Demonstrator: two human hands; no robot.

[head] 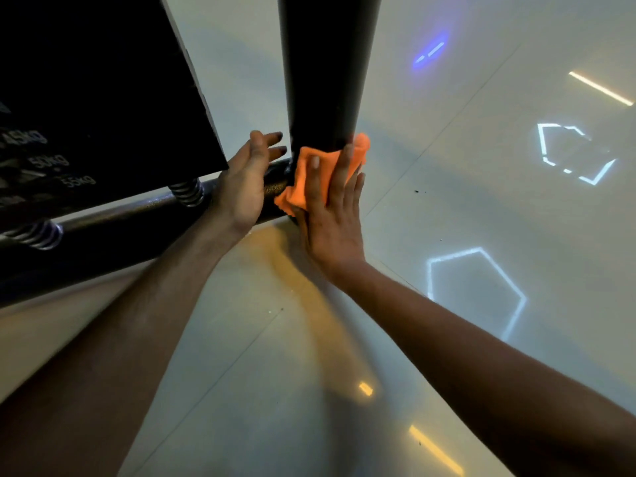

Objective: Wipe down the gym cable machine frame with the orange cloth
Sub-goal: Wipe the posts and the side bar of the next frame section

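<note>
2 hands [330, 215] at frame post [327, 80], orange cloth [303, 177] under right.

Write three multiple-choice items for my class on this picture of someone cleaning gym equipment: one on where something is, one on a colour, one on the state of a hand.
1. Where is the cloth pressed?
A. On the floor
B. At the foot of the upright post, where it meets the low bar
C. On the weight stack

2. What colour is the cloth?
A. Blue
B. White
C. Orange

3. How is the right hand?
A. Fingers straight, pressing the cloth flat
B. A closed fist holding nothing
C. Hanging at the person's side

Answers:
1 B: the cloth sits against the post's base beside the bar, next to the left hand.
2 C: it is bright orange against the black frame.
3 A: the fingers lie extended over the cloth.
</note>
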